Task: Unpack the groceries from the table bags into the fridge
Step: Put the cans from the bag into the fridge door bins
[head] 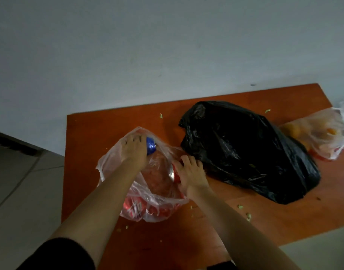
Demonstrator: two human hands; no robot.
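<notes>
The table [284, 217] stands against a pale wall and carries three bags, so the unpacking is at an early stage by my reading; the fridge is not in view. The black bag [249, 151] lies slumped and closed in the middle, touching the clear bag on its left. It is opaque, so its contents cannot be told.

The clear bag [157, 178] lies nearest the person, its mouth spread wide, probably so both hands can get in at once. A second thin bag [322, 137], holding orange fruit, sits untouched at the far right edge.

The left hand [134, 149] reaches to the far side of the clear bag, fingers curled down over a blue can [151, 148]. Whether plastic lies between palm and can I cannot tell. The right hand [190, 172] grips a red can [175, 172] lying on its side, fingers wrapped over its body near the silver rim. One can per hand would halve the trips.

More red cans [134, 207] rest at the bag's near end. Green scraps [249, 216] dot the tabletop.
</notes>
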